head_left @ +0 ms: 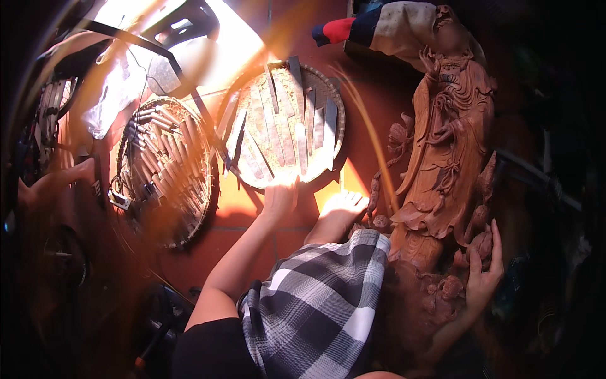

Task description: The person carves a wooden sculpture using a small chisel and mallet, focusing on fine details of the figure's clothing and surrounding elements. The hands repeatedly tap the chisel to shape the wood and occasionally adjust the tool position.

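Observation:
My left hand (282, 192) reaches to the near rim of a round woven tray (341, 120). Several flat dark metal blades (271, 129) lie there on pale shavings. Bright glare washes out the fingers, so their grip cannot be made out. To the right, a large reddish-brown wooden statue (445, 151) of a robed figure lies lengthwise, carved with folds and flowers. My right hand (485, 271) rests against the carved flowers by its base, fingers stretched and thumb apart, holding nothing.
Left of the tray, an oval basket (211, 196) holds several wooden-handled tools. The statue's top end lies on a cream, navy and red cloth (398, 31). My bare foot (344, 203) is on the red tiled floor; checked cloth (322, 284) covers my leg. Blurred orange strands cross the view.

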Available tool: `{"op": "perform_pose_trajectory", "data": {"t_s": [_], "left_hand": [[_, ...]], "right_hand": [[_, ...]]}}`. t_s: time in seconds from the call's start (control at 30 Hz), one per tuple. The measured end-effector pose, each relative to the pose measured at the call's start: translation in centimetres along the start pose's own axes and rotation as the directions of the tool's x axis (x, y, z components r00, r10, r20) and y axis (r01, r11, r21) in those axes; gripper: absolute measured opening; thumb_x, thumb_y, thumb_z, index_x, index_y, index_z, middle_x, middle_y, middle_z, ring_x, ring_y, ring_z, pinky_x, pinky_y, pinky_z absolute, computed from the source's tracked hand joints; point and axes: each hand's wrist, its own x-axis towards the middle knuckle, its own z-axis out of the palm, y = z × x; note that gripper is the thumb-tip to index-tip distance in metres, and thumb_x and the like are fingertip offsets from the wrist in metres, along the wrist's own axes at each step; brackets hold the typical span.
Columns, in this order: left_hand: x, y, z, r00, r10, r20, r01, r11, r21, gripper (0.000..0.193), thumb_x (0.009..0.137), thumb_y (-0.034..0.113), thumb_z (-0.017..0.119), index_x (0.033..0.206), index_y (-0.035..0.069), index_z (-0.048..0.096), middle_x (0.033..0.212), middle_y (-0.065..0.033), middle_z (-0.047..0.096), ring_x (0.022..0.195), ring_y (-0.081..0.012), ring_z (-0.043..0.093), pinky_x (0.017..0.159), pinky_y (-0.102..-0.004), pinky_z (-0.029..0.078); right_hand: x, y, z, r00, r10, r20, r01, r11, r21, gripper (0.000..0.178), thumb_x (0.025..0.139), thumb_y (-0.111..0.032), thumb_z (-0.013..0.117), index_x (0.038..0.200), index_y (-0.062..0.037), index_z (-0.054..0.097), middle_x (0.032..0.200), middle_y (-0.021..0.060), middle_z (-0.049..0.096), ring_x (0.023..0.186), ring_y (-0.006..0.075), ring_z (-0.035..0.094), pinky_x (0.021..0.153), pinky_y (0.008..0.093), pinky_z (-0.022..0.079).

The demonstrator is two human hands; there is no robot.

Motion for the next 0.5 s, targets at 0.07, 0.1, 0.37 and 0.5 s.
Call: {"op": "perform_pose_trajectory", "data": {"t_s": [0.07,0.1,0.37,0.5], "left_hand": [[0.2,0.0,0.1,0.999,0.028,-0.029,-0.028,1.0,-0.013,0.01,0.087,0.011,0.063,0.096,0.006,0.062,0.083,-0.0141,0.063,0.078,-0.0309,0.065,0.064,-0.0398,0.053],[0.2,0.3,0.0,0.998,0.043,-0.041,-0.044,0.999,-0.025,0.009,0.088,0.012,0.063,0.095,0.006,0.062,0.082,-0.0145,0.063,0.078,-0.0309,0.066,0.064,-0.0399,0.053],[1.8,-3.8,-4.5,0.841,-0.541,0.018,0.539,0.835,-0.112,0.031,0.084,0.033,0.077,0.079,0.003,0.071,0.068,-0.0131,0.068,0.062,-0.0257,0.068,0.059,-0.0364,0.051],[0.3,-11.4,-4.5,0.79,-0.601,-0.119,0.591,0.799,-0.112,0.026,0.081,0.032,0.077,0.079,0.006,0.072,0.07,-0.0148,0.07,0.068,-0.0347,0.069,0.064,-0.0423,0.054]], "right_hand": [[-0.1,0.1,0.0,1.0,0.003,-0.011,-0.003,1.0,0.018,0.058,0.086,-0.007,0.066,0.142,-0.0006,0.051,0.133,0.0209,0.061,0.122,0.031,0.059,0.104,0.0396,0.043],[-0.2,0.2,0.0,1.0,0.007,-0.016,-0.007,1.0,0.021,0.058,0.086,-0.007,0.066,0.142,-0.0006,0.051,0.133,0.021,0.061,0.123,0.0313,0.059,0.104,0.0399,0.043],[-0.4,0.5,0.2,1.0,0.001,0.011,-0.001,1.0,-0.011,0.054,0.09,-0.014,0.063,0.141,-0.0006,0.052,0.133,0.0229,0.06,0.123,0.0342,0.059,0.103,0.0401,0.044],[-0.4,0.2,0.4,1.0,0.017,0.017,-0.018,1.0,0.01,0.055,0.089,-0.011,0.064,0.142,-0.0006,0.051,0.133,0.0224,0.06,0.123,0.033,0.059,0.103,0.0401,0.044]]}}
